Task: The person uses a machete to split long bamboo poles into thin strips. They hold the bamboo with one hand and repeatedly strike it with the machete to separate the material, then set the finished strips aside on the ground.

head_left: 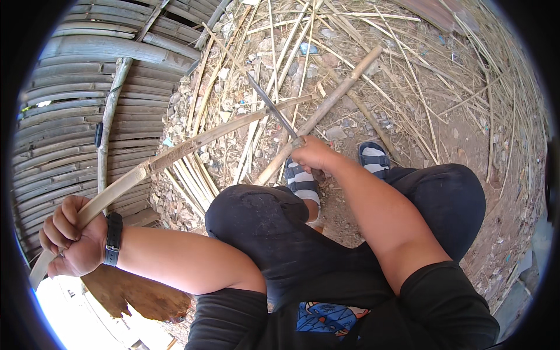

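A long split bamboo strip (pixel 195 142) runs from the lower left toward the middle of the ground, with a node partway along. My left hand (pixel 76 236) is closed around its near end, a dark watch on the wrist. In my right hand (pixel 315 155) is the handle of a long knife (pixel 269 105), its dark blade pointing up and left. The blade crosses the strip near the strip's far end; whether they touch I cannot tell. Beneath my right hand a thick bamboo pole (pixel 344 84) lies slantwise on the ground, and the strip's far end is close to it.
Several thin bamboo strips (pixel 191 184) and long slivers litter the stony ground ahead. A bamboo slat wall (pixel 70 111) with an upright post (pixel 114 102) stands at the left. My sandalled feet (pixel 302 178) are between the pole and my bent knees. A brown jagged-edged piece (pixel 137 291) lies below my left forearm.
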`<state>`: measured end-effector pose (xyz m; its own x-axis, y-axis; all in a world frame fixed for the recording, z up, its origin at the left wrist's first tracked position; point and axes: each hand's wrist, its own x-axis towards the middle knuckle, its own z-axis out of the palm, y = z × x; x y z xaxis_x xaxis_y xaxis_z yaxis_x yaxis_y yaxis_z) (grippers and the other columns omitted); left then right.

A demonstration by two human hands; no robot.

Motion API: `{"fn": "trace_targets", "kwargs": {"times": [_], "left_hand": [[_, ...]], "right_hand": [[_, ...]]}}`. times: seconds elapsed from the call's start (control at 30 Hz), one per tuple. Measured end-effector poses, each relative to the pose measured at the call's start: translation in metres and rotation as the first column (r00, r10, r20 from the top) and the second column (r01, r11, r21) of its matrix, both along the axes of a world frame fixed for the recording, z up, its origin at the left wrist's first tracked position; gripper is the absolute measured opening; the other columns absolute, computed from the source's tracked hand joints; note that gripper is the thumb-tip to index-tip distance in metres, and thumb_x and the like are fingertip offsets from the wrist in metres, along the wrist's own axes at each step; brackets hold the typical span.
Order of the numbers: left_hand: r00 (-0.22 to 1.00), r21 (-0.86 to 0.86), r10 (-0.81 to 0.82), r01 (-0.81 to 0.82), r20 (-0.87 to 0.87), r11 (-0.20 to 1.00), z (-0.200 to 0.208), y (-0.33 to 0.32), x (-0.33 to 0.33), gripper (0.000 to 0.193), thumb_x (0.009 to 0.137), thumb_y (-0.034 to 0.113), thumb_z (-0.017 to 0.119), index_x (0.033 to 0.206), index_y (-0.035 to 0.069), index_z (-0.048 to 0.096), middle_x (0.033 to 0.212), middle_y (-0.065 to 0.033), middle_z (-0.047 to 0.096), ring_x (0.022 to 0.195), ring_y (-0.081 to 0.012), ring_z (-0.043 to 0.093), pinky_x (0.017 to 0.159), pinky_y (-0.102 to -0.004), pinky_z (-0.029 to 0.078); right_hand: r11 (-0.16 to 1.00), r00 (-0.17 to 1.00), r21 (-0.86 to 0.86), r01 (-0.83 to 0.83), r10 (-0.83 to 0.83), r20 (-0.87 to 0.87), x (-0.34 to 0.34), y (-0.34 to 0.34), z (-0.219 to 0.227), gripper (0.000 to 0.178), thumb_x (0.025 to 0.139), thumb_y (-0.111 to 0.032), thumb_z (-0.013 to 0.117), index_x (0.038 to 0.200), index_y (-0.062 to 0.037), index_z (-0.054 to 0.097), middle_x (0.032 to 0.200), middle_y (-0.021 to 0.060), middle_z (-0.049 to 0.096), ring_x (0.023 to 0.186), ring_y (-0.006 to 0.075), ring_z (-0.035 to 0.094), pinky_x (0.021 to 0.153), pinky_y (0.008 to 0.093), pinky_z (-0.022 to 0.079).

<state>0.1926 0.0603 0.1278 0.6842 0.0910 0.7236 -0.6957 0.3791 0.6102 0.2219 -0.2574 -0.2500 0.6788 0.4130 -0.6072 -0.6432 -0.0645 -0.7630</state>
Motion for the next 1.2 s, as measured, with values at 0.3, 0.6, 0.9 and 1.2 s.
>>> {"fn": "trace_targets", "kwargs": {"times": [0.3,0.6,0.9,1.2], "left_hand": [[0.916,-0.005,-0.395,0.396,0.065,0.918,0.003,-0.043,0.004,0.052,0.087,0.062,0.057,0.057,0.024,0.038,0.043,0.0140,0.031,0.036,-0.0001,0.023,0.040,-0.0177,0.016],[0.965,0.049,-0.256,0.254,0.056,0.966,0.005,-0.028,0.005,0.065,0.086,0.082,0.046,0.060,0.024,0.038,0.046,0.0135,0.034,0.038,-0.0016,0.025,0.043,-0.0198,0.020],[1.000,0.075,-0.004,0.005,-0.015,0.997,0.016,-0.025,-0.003,0.065,0.087,0.082,0.042,0.060,0.022,0.042,0.049,0.0108,0.036,0.041,-0.0053,0.029,0.048,-0.0230,0.026],[0.976,-0.018,0.218,-0.218,-0.005,0.976,0.015,-0.050,0.002,0.062,0.092,0.074,0.042,0.068,0.018,0.045,0.052,0.0074,0.036,0.043,-0.0073,0.029,0.048,-0.0243,0.023]], "right_hand": [[0.990,0.694,-0.122,-0.069,0.135,0.707,0.005,0.035,0.115,0.044,0.076,-0.017,0.067,0.114,0.0047,0.062,0.089,0.0194,0.070,0.080,0.0310,0.069,0.075,0.0399,0.054],[0.975,0.992,-0.199,0.100,-0.114,-0.060,-0.004,0.002,0.002,0.045,0.077,-0.019,0.067,0.116,0.0035,0.064,0.090,0.0195,0.070,0.084,0.0320,0.069,0.078,0.0428,0.053],[0.985,0.781,-0.172,0.002,0.106,0.615,-0.005,0.041,0.070,0.043,0.078,-0.019,0.069,0.115,0.0021,0.062,0.085,0.0169,0.070,0.071,0.0288,0.068,0.071,0.0391,0.055],[0.949,0.943,-0.164,0.269,-0.225,0.245,-0.011,0.032,-0.010,0.040,0.078,-0.016,0.064,0.111,0.0074,0.061,0.074,0.0156,0.064,0.054,0.0235,0.061,0.054,0.0358,0.051]]}}
